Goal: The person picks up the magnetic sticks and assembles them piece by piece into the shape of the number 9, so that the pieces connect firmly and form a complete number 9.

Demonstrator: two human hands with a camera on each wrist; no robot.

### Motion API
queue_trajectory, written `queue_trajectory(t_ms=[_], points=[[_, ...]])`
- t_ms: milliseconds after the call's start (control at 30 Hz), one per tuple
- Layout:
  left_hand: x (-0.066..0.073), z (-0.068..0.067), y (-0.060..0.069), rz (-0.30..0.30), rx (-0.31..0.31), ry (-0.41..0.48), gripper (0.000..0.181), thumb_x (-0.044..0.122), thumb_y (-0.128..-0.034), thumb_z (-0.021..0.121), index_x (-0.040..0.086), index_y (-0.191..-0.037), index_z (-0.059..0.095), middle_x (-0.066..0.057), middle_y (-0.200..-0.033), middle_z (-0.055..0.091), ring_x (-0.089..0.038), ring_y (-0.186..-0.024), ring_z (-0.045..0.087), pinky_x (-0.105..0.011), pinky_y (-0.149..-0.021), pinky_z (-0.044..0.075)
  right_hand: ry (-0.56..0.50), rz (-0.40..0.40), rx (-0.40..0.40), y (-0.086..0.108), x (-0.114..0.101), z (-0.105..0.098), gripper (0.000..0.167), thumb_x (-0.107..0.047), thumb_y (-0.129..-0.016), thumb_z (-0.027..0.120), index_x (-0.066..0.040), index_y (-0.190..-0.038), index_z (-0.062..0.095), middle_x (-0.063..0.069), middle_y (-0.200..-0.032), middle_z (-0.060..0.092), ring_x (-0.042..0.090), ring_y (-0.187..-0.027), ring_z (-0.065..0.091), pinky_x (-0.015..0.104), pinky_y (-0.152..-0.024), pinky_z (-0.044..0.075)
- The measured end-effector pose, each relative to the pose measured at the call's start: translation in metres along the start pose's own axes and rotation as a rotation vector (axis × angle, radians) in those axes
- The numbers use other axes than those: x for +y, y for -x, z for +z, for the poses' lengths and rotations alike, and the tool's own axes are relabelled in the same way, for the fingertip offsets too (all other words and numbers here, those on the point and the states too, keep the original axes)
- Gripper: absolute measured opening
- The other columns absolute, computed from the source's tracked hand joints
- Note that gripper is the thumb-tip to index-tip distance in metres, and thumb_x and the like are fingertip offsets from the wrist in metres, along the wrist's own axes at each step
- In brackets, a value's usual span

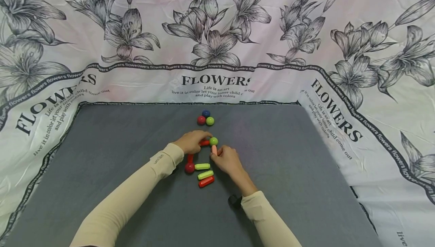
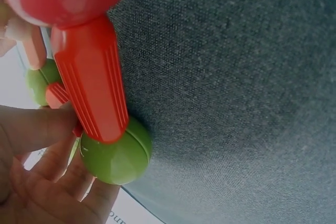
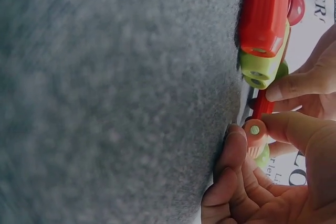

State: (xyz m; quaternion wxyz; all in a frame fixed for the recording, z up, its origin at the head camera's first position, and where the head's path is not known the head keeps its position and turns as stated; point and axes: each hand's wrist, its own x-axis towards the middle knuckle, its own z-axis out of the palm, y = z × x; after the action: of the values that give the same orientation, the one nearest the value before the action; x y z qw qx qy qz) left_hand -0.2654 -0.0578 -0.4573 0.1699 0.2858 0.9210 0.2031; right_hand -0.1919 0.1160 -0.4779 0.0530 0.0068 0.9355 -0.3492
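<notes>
Sticks of plastic, two lime and one red, lie just right of a glossy red plastic ball, beyond which the right hand pinches one pink stick, the left hand grips one red stick touching a lime ball, and three loose balls sit farthest.

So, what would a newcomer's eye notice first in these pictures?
Probably the ball-and-stick frame on the grey table: the left hand grips it, while the right hand pinches a pink stick near a green ball. Beyond the hands sit three clustered balls. Behind rises a cloth with large printed flowers.
</notes>
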Motion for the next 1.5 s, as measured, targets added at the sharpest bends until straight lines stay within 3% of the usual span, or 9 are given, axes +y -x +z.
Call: queue_trajectory(t_ms=[433,733,1067,1500], points=[[-0.001,-0.001,0.004,0.016,0.006,-0.021,0.066,-0.012,-0.0817,0.058,0.015,-0.142,0.055,-0.010,-0.137,0.062,-0.027,-0.124,0.058,-0.049,-0.110,0.046,-0.011,-0.006,-0.028,0.001,-0.003,0.003,0.028,-0.033,-0.091,0.071,-0.007,-0.083,0.065,0.000,-0.064,0.056,0.013,-0.056,0.052,0.023,-0.050,0.039],[-0.002,-0.004,0.007,-0.021,-0.006,-0.024,0.067,-0.011,-0.0829,0.061,0.016,-0.144,0.054,-0.011,-0.141,0.060,-0.028,-0.127,0.056,-0.048,-0.113,0.044,-0.022,-0.015,-0.067,0.000,-0.002,0.002,0.029,-0.034,-0.093,0.070,-0.006,-0.090,0.066,0.003,-0.068,0.060,0.013,-0.058,0.053,0.024,-0.052,0.040],[-0.003,-0.007,0.011,-0.051,-0.002,-0.011,0.067,-0.010,-0.0845,0.060,0.015,-0.146,0.052,-0.011,-0.146,0.056,-0.030,-0.135,0.052,-0.051,-0.116,0.041,-0.016,-0.060,-0.052,-0.004,0.002,-0.004,0.027,-0.030,-0.093,0.069,-0.003,-0.095,0.069,0.007,-0.073,0.066,0.014,-0.061,0.055,0.024,-0.053,0.043],[-0.002,-0.007,0.012,-0.071,-0.009,0.008,0.065,-0.009,-0.0855,0.060,0.017,-0.145,0.052,-0.011,-0.145,0.057,-0.029,-0.132,0.053,-0.051,-0.116,0.041,-0.027,-0.058,-0.060,-0.006,0.002,-0.005,0.028,-0.029,-0.095,0.068,-0.002,-0.101,0.070,0.007,-0.074,0.067,0.013,-0.059,0.055,0.024,-0.053,0.043]])
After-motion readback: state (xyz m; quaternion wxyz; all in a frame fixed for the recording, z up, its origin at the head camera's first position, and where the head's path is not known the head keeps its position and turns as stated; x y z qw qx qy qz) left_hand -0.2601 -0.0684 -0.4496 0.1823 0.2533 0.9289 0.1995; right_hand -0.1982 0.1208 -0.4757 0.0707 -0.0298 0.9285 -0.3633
